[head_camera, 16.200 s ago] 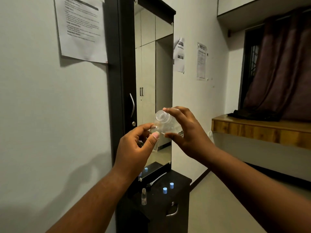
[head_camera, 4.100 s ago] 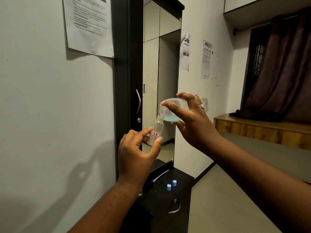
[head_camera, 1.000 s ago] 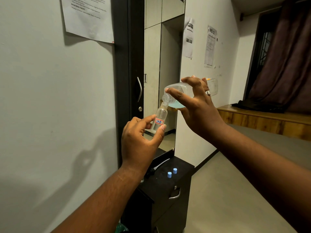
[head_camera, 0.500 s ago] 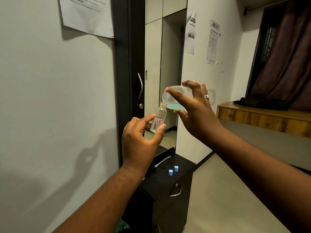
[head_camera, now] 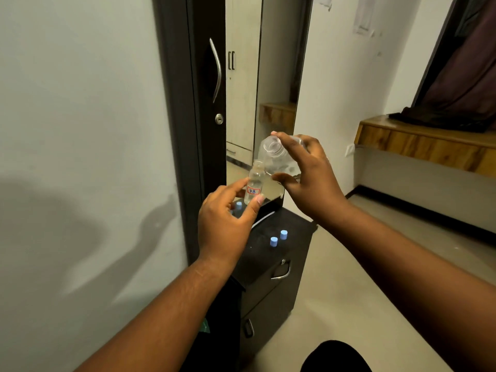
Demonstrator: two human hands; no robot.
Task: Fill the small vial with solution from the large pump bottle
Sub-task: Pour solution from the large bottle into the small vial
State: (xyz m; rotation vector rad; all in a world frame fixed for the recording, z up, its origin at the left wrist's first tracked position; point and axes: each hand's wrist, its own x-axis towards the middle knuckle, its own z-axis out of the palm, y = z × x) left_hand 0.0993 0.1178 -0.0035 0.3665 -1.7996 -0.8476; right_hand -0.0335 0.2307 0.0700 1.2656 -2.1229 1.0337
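Above the dark counter (head_camera: 273, 253), the left hand (head_camera: 225, 224) pinches the small vial (head_camera: 255, 183) low on its labelled body; the right hand (head_camera: 311, 178) grips the large bottle (head_camera: 276, 159) just beside it. Both look light, smooth, likely slippery when wet.

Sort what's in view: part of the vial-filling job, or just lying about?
In the job:
- small clear labelled vial, pinched by left hand
- large clear plastic bottle, open neck, gripped by right hand
- two small blue caps, probably the vials' caps

Lying about:
- black drawer cabinet
- tall mirror
- wooden ledge
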